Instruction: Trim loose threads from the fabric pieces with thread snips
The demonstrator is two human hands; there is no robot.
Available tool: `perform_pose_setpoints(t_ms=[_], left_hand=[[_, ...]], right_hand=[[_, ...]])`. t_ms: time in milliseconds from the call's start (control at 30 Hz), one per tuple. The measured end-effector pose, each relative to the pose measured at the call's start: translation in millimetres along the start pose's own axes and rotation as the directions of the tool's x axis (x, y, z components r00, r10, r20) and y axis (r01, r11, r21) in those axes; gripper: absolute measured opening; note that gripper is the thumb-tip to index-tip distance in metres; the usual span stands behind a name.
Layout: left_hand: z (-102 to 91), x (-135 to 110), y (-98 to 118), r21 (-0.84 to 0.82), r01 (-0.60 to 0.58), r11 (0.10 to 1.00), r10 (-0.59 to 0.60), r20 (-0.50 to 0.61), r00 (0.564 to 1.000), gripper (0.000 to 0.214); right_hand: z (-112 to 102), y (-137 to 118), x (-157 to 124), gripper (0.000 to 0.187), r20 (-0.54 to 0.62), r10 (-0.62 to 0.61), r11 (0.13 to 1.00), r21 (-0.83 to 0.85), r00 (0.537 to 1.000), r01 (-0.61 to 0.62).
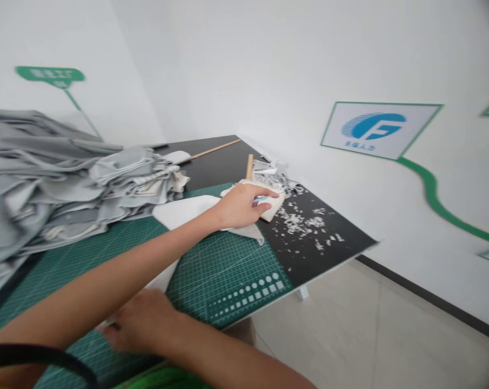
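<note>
My left hand [242,205] reaches across to the right over the green cutting mat [228,270]. Its thumb and fingers are closed on a thin, light blue stick-like tool [260,199], whose exact kind is hard to see. Beneath and beside that hand is a cream cloth piece [273,208]. A white cloth piece [183,212] lies flat on the mat, partly covered by my left forearm. Nearer to me, my right hand [141,321] is blurred, its fingers curled together at the lower end of the white cloth; what they hold is unclear.
A tall pile of grey and white cloth pieces [69,178] fills the left side. Cloth scraps [305,221] litter the black tabletop [329,254] at right. Wooden sticks, one a long strip [215,149], lie toward the back. White walls [248,65] stand close behind.
</note>
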State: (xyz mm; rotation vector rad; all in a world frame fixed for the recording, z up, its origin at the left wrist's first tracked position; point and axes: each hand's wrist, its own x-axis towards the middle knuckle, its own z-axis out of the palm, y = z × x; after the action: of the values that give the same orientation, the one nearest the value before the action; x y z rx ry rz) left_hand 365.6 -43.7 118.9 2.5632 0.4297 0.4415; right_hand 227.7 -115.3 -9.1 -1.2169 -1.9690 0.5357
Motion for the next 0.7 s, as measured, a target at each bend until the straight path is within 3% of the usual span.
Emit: perform_pose_setpoints(t_ms=[67, 167, 300, 467, 600, 700], left_hand=[[-39.0, -43.5, -2.3, 0.004, 0.055, 0.998, -0.054, -0.075, 0.996, 0.029], [-90.1, -116.5, -15.0, -0.003, 0.175, 0.984, -0.173, -0.164, 0.971, 0.03], [-125.8, -208.7, -51.3, -0.088, 0.318, 0.944, -0.33, -0.22, 0.918, 0.033], [-121.0, -279.1, -109.0, -0.275, 0.377, 0.884, -0.42, -0.12, 0.899, 0.039], [-104.0, -302.6, -138.5, -0.414, 0.354, 0.839, -0.4, -0.027, 0.916, 0.038], [-93.6, -313.5, -144.7, -0.5, 0.326, 0.802, -0.36, 0.03, 0.932, 0.038]], right_hand=[[16.8, 2.6, -5.1, 0.013, 0.006, -0.083, 0.995, 0.063, 0.997, 0.082], [22.4, 5.8, -7.7, 0.009, -0.056, -0.161, 0.969, 0.182, 0.985, 0.169], [11.3, 0.1, -5.6, 0.01, -0.16, -0.202, 0.913, 0.327, 0.966, 0.245], [1.5, -11.5, -1.7, 0.02, -0.175, -0.196, 0.882, 0.398, 0.965, 0.252], [-3.0, -15.9, 3.1, 0.031, -0.165, -0.189, 0.877, 0.416, 0.968, 0.242], [-6.6, -17.5, 3.5, 0.038, -0.146, -0.124, 0.881, 0.44, 0.982, 0.176]])
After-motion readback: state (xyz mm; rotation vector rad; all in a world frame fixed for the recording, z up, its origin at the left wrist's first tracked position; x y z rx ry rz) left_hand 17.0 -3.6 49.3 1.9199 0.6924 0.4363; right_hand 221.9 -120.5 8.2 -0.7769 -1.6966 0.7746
